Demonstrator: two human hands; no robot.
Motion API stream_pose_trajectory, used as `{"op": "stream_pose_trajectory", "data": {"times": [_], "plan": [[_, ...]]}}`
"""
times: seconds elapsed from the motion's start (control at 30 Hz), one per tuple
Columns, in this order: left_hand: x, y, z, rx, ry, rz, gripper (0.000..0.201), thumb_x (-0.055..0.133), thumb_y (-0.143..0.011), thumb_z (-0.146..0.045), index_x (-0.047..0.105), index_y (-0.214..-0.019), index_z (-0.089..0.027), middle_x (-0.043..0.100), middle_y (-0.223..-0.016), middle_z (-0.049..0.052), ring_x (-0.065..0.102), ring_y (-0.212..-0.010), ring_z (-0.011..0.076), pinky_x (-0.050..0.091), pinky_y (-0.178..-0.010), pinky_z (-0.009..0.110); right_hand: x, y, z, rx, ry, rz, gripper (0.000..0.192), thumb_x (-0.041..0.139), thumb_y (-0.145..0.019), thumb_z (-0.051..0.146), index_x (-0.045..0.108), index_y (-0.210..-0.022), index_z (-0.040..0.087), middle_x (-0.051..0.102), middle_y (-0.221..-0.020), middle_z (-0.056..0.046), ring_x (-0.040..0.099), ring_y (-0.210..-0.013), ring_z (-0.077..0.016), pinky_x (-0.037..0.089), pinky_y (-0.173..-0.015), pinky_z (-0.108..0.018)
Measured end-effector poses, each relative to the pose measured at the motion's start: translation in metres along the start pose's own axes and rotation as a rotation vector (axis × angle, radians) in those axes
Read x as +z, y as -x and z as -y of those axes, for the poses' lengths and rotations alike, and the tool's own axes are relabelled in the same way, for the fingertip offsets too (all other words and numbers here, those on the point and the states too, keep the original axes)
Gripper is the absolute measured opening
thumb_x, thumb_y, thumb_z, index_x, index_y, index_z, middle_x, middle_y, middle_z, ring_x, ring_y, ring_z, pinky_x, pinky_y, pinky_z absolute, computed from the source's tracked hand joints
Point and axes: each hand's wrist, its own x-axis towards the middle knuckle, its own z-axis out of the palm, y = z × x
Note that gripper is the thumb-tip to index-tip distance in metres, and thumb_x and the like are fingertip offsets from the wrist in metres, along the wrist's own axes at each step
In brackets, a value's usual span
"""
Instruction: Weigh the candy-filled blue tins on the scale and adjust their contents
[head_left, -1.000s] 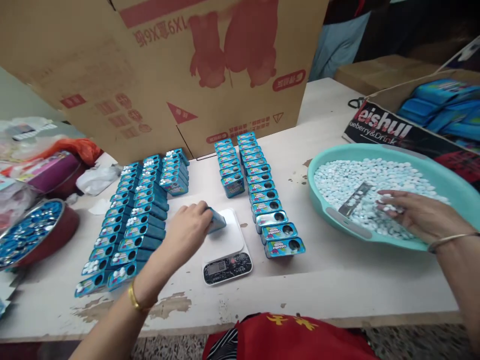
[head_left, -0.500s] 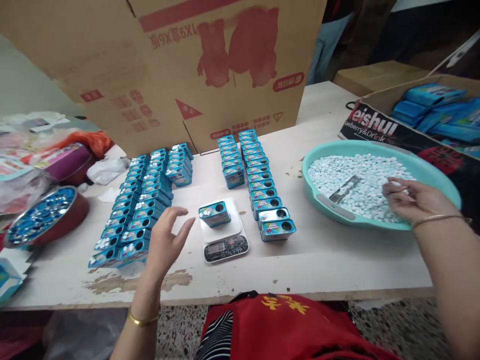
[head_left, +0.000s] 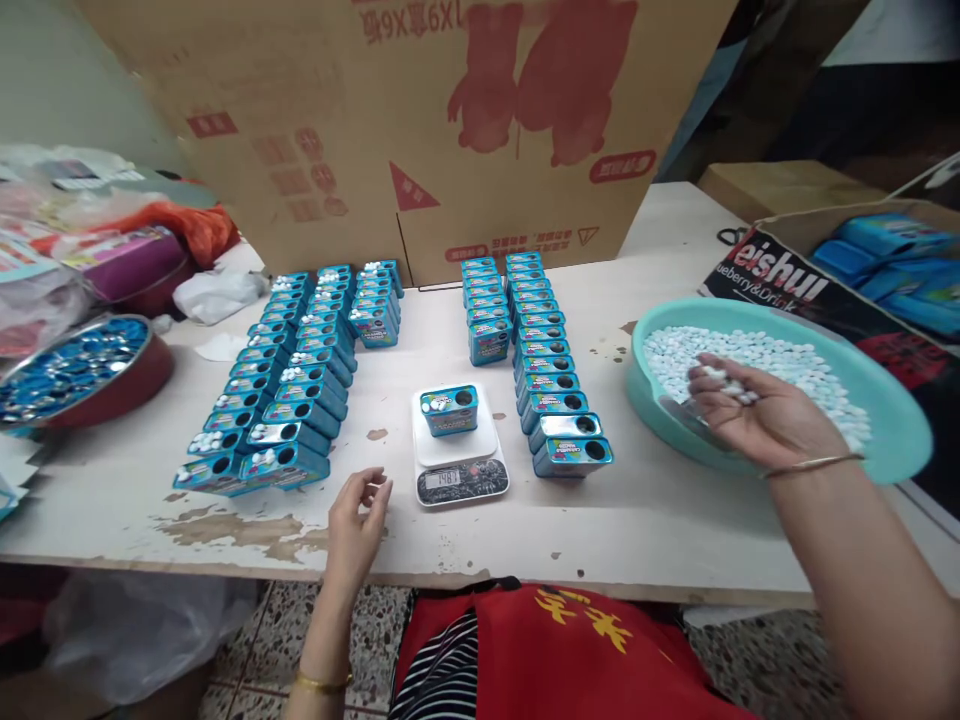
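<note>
Pulled back from the scale [head_left: 459, 453], the left hand [head_left: 358, 520] hovers loosely curled and empty, while the right hand [head_left: 754, 418] cups white candies [head_left: 731, 386] over the basin [head_left: 892, 455]; the tin [head_left: 449, 410] on the scale looks light, stiff, best pinched by its short sides.

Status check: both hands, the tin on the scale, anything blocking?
Left hand empty, off the scale. Right hand cupping white candies over teal basin. Tin sits on scale, nothing blocking.

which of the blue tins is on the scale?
The lone blue tin on the white scale, between the two blocks of rows. All the others stand directly on the table.
</note>
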Motion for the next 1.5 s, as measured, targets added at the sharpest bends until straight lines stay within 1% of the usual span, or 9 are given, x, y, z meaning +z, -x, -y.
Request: {"op": "stream_pose_trajectory", "data": {"times": [0.1, 0.3, 0.5, 0.73, 0.83, 0.9, 1.07, 1.33, 1.5], "plan": [[-0.001, -0.018, -0.011, 0.112, 0.003, -0.054, 0.022, 0.050, -0.090, -0.038, 0.056, -0.104, -0.022, 0.063, -0.090, 0.004, 0.060, -0.077, 0.0160, 0.050, -0.070, 0.031, 0.050, 0.018, -0.017, 0.197, 0.085, 0.169, 0.007, 0.060, -0.081, 0.014, 0.064, -0.085, 0.018, 0.055, -0.071, 0.002, 0.044, -0.052, -0.0026, 0.041, -0.039, -0.006], [-0.001, -0.050, -0.049, 0.339, 0.058, -0.091, 0.015, 0.052, -0.090, -0.027, 0.058, -0.102, -0.020, 0.061, -0.089, 0.003, 0.056, -0.076, 0.0137, 0.045, -0.067, 0.027, 0.141, 0.018, -0.061, 0.305, 0.389, 0.642, 0.015, 0.071, -0.077, 0.032, 0.067, -0.081, 0.019, 0.059, -0.072, 0.002, 0.030, -0.044, -0.0004, 0.018, -0.034, -0.012], [0.005, -0.062, -0.060, 0.417, 0.101, -0.062, 0.012, 0.055, -0.089, -0.019, 0.058, -0.100, -0.018, 0.060, -0.084, 0.002, 0.054, -0.076, 0.0123, 0.042, -0.065, 0.026, 0.194, 0.003, -0.078, 0.308, 0.749, 0.734, 0.013, 0.063, -0.080, 0.025, 0.061, -0.072, 0.015, 0.055, -0.060, 0.002, 0.035, -0.041, -0.0027, 0.019, -0.040, -0.019], [0.008, -0.063, -0.048, 0.373, 0.103, -0.039, 0.011, 0.055, -0.089, -0.020, 0.060, -0.099, -0.018, 0.061, -0.083, 0.003, 0.055, -0.077, 0.0128, 0.043, -0.066, 0.026, 0.206, -0.008, -0.086, 0.047, 1.274, 0.814, 0.012, 0.065, -0.076, 0.018, 0.067, -0.087, 0.015, 0.054, -0.058, 0.003, 0.038, -0.046, -0.0066, 0.030, -0.046, -0.023], [0.009, -0.064, -0.046, 0.365, 0.104, -0.034, 0.011, 0.055, -0.089, -0.019, 0.060, -0.098, -0.018, 0.061, -0.084, 0.003, 0.055, -0.077, 0.0125, 0.043, -0.067, 0.026, 0.211, -0.010, -0.086, -0.122, 1.401, 0.806, 0.019, 0.071, -0.071, 0.017, 0.070, -0.090, 0.016, 0.056, -0.063, 0.002, 0.044, -0.054, -0.0090, 0.036, -0.053, -0.024], [0.010, -0.065, -0.044, 0.358, 0.108, -0.034, 0.011, 0.055, -0.089, -0.019, 0.060, -0.098, -0.018, 0.061, -0.084, 0.002, 0.055, -0.078, 0.0124, 0.043, -0.067, 0.026, 0.215, -0.010, -0.085, -0.144, 1.443, 0.801, 0.018, 0.071, -0.071, 0.017, 0.071, -0.090, 0.017, 0.058, -0.065, 0.001, 0.048, -0.057, -0.0102, 0.039, -0.056, -0.024], [0.014, -0.065, -0.041, 0.344, 0.119, -0.037, 0.011, 0.056, -0.089, -0.018, 0.060, -0.099, -0.017, 0.060, -0.083, 0.002, 0.055, -0.077, 0.0121, 0.043, -0.067, 0.026, 0.224, -0.006, -0.080, -0.045, 1.431, 0.759, 0.007, 0.065, -0.077, 0.012, 0.070, -0.081, 0.013, 0.059, -0.062, 0.000, 0.049, -0.053, -0.0100, 0.040, -0.055, -0.026], [0.013, -0.065, -0.035, 0.300, 0.116, -0.072, 0.010, 0.056, -0.088, -0.020, 0.061, -0.096, -0.018, 0.061, -0.082, 0.002, 0.053, -0.075, 0.0122, 0.042, -0.066, 0.026, 0.206, -0.011, -0.077, 0.116, 0.967, 0.676, 0.015, 0.059, -0.083, 0.017, 0.059, -0.068, 0.016, 0.041, -0.041, 0.009, 0.034, -0.038, -0.0057, 0.025, -0.041, -0.021], [0.014, -0.067, -0.037, 0.280, 0.109, -0.061, 0.009, 0.056, -0.088, -0.022, 0.062, -0.095, -0.018, 0.060, -0.079, 0.001, 0.053, -0.074, 0.0121, 0.042, -0.065, 0.025, 0.207, -0.008, -0.088, -0.123, 1.144, 0.681, 0.012, 0.063, -0.079, 0.015, 0.065, -0.067, 0.015, 0.055, -0.050, 0.004, 0.046, -0.047, -0.0078, 0.035, -0.048, -0.022]]}}
